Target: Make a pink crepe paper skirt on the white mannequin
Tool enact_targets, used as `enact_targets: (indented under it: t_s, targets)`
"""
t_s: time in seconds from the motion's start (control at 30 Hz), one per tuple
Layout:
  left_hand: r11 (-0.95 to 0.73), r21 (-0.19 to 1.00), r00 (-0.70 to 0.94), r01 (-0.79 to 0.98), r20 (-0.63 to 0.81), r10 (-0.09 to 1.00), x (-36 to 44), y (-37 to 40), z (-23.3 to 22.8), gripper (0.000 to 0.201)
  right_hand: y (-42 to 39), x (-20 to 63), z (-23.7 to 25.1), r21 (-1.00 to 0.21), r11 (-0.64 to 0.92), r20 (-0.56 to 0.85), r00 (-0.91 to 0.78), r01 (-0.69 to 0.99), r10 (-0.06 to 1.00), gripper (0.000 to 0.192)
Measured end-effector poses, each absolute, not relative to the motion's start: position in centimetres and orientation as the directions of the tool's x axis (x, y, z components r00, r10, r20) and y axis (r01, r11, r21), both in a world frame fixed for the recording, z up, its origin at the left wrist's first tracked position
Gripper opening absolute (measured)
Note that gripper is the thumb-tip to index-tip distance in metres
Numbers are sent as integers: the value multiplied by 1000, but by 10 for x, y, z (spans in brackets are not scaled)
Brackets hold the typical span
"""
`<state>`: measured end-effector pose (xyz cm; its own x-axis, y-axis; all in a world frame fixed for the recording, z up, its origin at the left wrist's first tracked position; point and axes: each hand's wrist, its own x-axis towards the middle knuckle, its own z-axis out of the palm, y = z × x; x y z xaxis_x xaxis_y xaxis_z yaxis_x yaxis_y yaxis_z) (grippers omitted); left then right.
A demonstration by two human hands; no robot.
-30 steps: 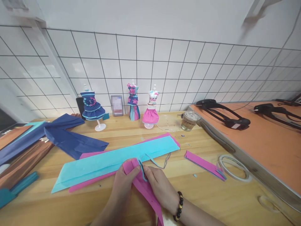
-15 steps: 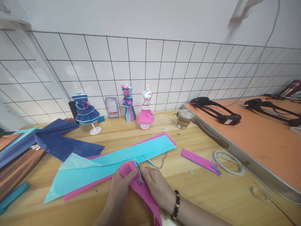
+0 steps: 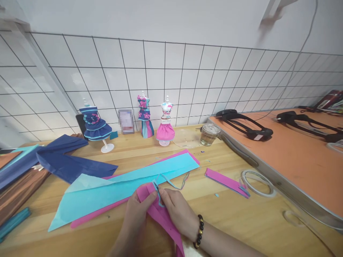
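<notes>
Head view of a wooden table (image 3: 241,221) against a white wall with a black wire grid (image 3: 171,78). At bottom centre, the left hand (image 3: 138,210) and the right hand (image 3: 178,210) meet over a pink strip (image 3: 160,214) of crepe paper that runs from the fingertips down toward the lower edge. Both hands are closed in a pinch on the strip's upper end: the left thumb and fingers grip its left edge, and the right fingers grip the right edge. A thin blue trim (image 3: 171,182) loops from the pinch point out to the right and lies on the table; the right fingers appear to hold its near end against the pink paper, though the contact is too small to make out with certainty. A dark bead bracelet (image 3: 198,232) circles the right wrist.

Just beyond the hands lies a long cyan sheet (image 3: 125,185), set diagonally on a pink sheet (image 3: 91,216) whose edge shows along its near side. To the right, apart from the hands, lies a short pink piece (image 3: 225,181), and beside it a roll of clear tape (image 3: 257,182). Navy paper (image 3: 72,162) is spread at left.

Along the wall stand three small dress forms: a navy dress (image 3: 94,125), a pink-and-blue gown (image 3: 144,116) and a pink skirt (image 3: 165,123). A glass jar (image 3: 209,135) stands to their right. An orange table (image 3: 302,157) at right carries black headsets (image 3: 246,125).
</notes>
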<state>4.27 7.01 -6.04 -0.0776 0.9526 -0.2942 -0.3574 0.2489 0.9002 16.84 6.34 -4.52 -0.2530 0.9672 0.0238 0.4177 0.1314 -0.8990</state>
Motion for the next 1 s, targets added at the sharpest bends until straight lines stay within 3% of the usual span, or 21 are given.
enact_targets:
  t_s: [1.0]
  targets:
    - [234,920,-39,-315,-259,965,43,69,-63,28,64,169,-44,-909,115,25,-224,399,974,51]
